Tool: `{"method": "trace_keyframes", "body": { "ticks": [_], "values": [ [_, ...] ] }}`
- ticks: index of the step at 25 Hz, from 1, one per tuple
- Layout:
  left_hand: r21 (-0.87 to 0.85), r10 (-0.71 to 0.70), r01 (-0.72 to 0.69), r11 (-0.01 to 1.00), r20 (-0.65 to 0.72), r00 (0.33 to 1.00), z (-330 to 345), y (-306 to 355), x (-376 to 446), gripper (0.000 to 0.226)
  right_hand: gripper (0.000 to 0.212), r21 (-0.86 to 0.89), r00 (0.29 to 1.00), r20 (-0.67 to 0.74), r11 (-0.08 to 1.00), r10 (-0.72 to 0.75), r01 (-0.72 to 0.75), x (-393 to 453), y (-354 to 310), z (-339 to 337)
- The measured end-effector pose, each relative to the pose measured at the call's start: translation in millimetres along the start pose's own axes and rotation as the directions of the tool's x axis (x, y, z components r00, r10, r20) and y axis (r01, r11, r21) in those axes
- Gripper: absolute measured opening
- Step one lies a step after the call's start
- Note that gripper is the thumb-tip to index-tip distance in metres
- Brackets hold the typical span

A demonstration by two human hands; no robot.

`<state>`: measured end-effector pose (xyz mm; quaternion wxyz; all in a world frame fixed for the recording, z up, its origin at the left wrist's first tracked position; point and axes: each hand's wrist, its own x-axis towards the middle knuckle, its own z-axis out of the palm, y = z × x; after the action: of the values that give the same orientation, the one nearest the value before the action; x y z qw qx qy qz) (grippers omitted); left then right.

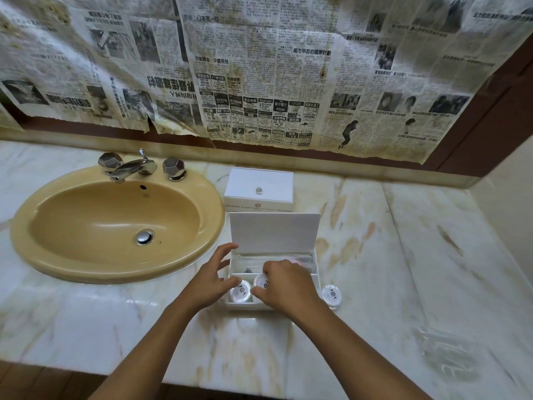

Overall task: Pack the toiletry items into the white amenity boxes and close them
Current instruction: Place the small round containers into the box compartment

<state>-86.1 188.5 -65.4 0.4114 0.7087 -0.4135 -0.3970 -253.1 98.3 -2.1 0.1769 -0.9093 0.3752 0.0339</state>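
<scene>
An open white amenity box (315, 268) stands on the marble counter with its lid (275, 232) raised upright. In its front compartment lies a round white wrapped soap (240, 290). My right hand (284, 287) pinches a second round soap (261, 281) over that compartment. My left hand (213, 280) hovers at the box's left edge, fingers spread, thumb beside the first soap. Clear sachets (248, 262) fill the rear compartment. A third round soap (331, 295) sits on the counter right of the box. Behind stands a closed white box (259, 183) with a small knob.
A tan oval sink (115, 223) with a chrome tap (131, 167) lies to the left. Old newspaper (259, 67) covers the wall behind. The marble counter (403, 255) stretches right to a side wall; its front edge runs below my forearms.
</scene>
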Motion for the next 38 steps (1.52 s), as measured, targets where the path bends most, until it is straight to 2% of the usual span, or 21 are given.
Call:
{"method": "trace_keyframes", "body": {
  "ticks": [6,13,18,23,27,31,35,38],
  "values": [
    [0.007,0.011,-0.011,1.0,0.014,1.0,-2.0,-5.2,2.1,0.056,0.032,-0.064,0.999,0.034,0.997,-0.042,0.044,1.8,-7.8,8.0],
    [-0.008,0.0,0.0,1.0,0.024,1.0,-2.8,-5.4,2.5,0.069,0.031,-0.119,0.996,0.084,0.993,0.0,0.01,9.1,-4.8,15.1],
    [0.006,0.003,-0.004,1.0,0.015,1.0,-4.2,-12.2,5.9,0.068,0.023,-0.131,0.998,0.067,0.991,-0.017,0.026,11.4,-2.9,16.6],
    [0.002,0.036,-0.036,0.999,0.028,0.999,-7.3,-19.1,8.4,0.061,0.028,-0.134,0.99,0.142,0.991,-0.001,0.02,14.4,-2.4,19.7],
    [-0.017,0.038,-0.038,0.999,0.042,0.998,-8.7,-21.0,10.1,0.06,0.027,-0.086,0.989,0.145,0.996,0.027,-0.015,14.1,0.1,22.0],
    [-0.02,0.037,-0.036,0.999,0.054,0.998,-10.2,-22.9,10.8,0.063,0.022,0.065,0.996,0.065,0.995,0.066,-0.071,9.6,8.4,14.8],
    [-0.027,0.035,-0.033,0.999,0.063,0.997,-11.5,-25.4,11.3,0.063,0.016,0.208,0.97,-0.11,0.96,0.215,-0.189,6.7,35.4,-6.9],
    [-0.035,0.026,-0.024,0.999,0.064,0.998,-11.3,-26.6,12.1,0.062,0.012,0.245,0.94,-0.141,0.931,0.31,-0.27,4.6,63.0,-15.9]
  ]
}}
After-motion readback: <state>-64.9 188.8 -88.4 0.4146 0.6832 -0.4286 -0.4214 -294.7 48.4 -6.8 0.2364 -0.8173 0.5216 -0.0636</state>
